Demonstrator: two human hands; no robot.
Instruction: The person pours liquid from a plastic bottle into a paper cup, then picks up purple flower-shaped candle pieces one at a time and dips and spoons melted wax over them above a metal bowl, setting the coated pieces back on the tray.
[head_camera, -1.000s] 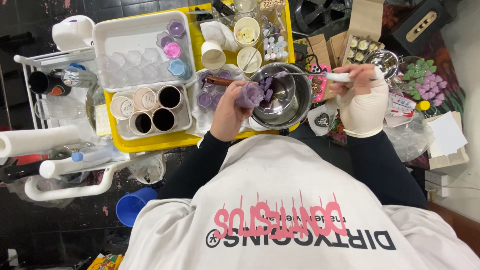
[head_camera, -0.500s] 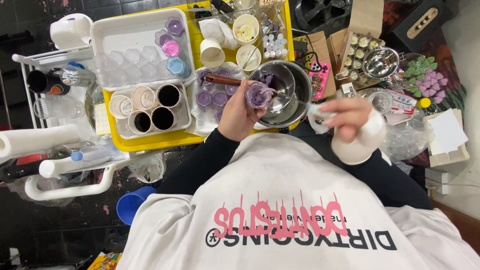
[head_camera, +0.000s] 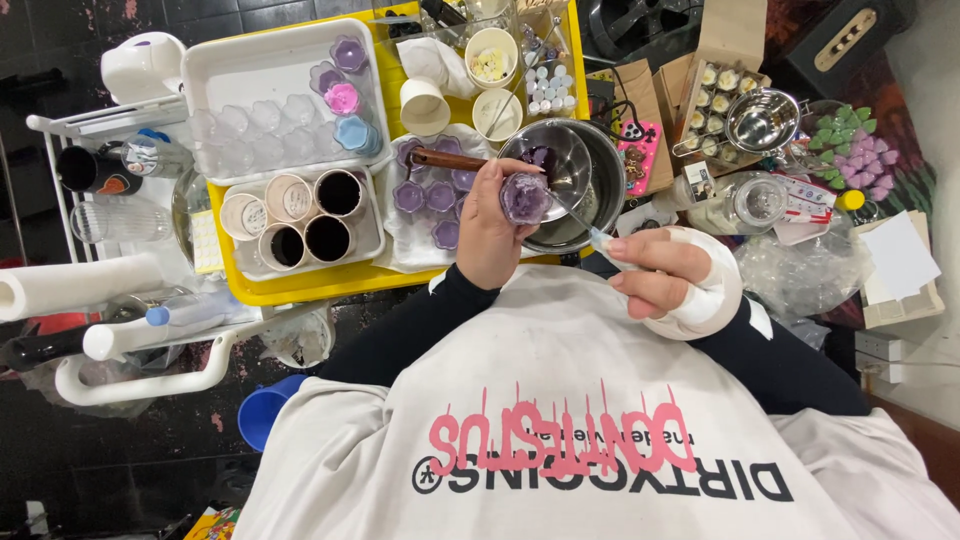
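My left hand (head_camera: 485, 235) holds a small clear cup of purple wax (head_camera: 524, 198) over the edge of a steel pot (head_camera: 600, 190). A smaller steel bowl (head_camera: 550, 155) sits inside that pot. My right hand (head_camera: 660, 272), wrapped in a white bandage at the wrist, pinches a thin clear-tipped tool (head_camera: 590, 232) whose end points up at the purple cup. A wooden-handled tool (head_camera: 450, 160) lies beside my left hand, over several purple-filled cups (head_camera: 430, 195) on a white cloth.
A yellow tray (head_camera: 330, 282) carries a white tray of clear moulds (head_camera: 250, 115), a tub of round tins (head_camera: 300, 215) and paper cups (head_camera: 492, 52). At the right are a steel strainer bowl (head_camera: 762, 120), a glass jar (head_camera: 745, 205) and a box of small candles (head_camera: 715, 90). A white rack (head_camera: 130, 345) stands left.
My right hand came down from the steel bowl at the far right to just below the pot, now gripping the thin tool. My left hand still holds the purple cup, slightly lowered.
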